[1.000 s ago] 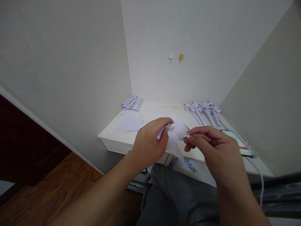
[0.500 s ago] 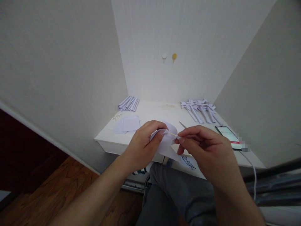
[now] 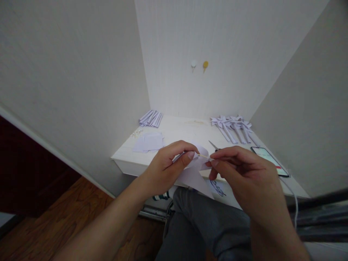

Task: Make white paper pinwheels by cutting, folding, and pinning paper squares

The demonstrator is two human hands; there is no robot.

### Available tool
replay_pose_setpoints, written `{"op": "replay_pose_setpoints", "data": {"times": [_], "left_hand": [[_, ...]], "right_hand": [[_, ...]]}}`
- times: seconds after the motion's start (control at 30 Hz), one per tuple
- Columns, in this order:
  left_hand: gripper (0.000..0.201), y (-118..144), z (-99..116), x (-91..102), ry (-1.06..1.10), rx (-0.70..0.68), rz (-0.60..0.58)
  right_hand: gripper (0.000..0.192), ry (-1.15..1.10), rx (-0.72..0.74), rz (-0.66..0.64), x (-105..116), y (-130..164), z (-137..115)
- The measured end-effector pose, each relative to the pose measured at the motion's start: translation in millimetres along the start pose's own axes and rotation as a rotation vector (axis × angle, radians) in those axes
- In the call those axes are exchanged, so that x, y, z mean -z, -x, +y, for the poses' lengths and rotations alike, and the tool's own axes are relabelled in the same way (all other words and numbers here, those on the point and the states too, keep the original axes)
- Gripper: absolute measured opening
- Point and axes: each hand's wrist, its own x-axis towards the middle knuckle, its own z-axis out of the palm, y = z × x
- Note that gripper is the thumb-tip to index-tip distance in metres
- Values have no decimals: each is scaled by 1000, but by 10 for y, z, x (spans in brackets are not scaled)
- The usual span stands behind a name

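**Hidden and indistinct items**

Folded paper [image 3: 194, 174]: upper part covered by both hands. Thin stick [image 3: 203, 156]: ends lost between fingertips. Scissors [image 3: 214, 145] behind the paper: handles hidden. Small bits [image 3: 136, 133] left of the paper: too small to identify.

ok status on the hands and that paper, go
Left hand pinching folded white paper. Right hand pinching thin wooden stick at the paper. Scissors, phone on desk behind, apart.

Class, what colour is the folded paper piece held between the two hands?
White, with a faint lilac tint: the folded paper piece, seen in the head view.
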Motion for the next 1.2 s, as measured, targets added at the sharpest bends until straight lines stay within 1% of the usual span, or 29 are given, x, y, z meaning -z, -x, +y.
{"op": "replay_pose_setpoints", "data": {"times": [0.13,0.23,0.4,0.57,0.83,0.97,1.2], "left_hand": [[19,2,16,24,30,6,-34],[19,9,20,45,91,40,-53],[22,16,25,95,234,127,-115],[21,-12,52,101,380,182,-158],[16,-43,103,44,559,228,-156],[16,-54,124,40,616,255,-175],[16,-46,147,36,615,308,-162]], "right_hand": [[7,24,13,4,-5,-7,-7],[10,-3,10,-10,-4,-9,-11],[13,-122,-25,-99,18,-33,-1],[11,-300,-76,-199,36,-92,77],[5,-507,-136,-338,73,-139,195],[2,-546,-140,-369,82,-155,215],[2,-542,-119,-397,85,-161,212]]}}
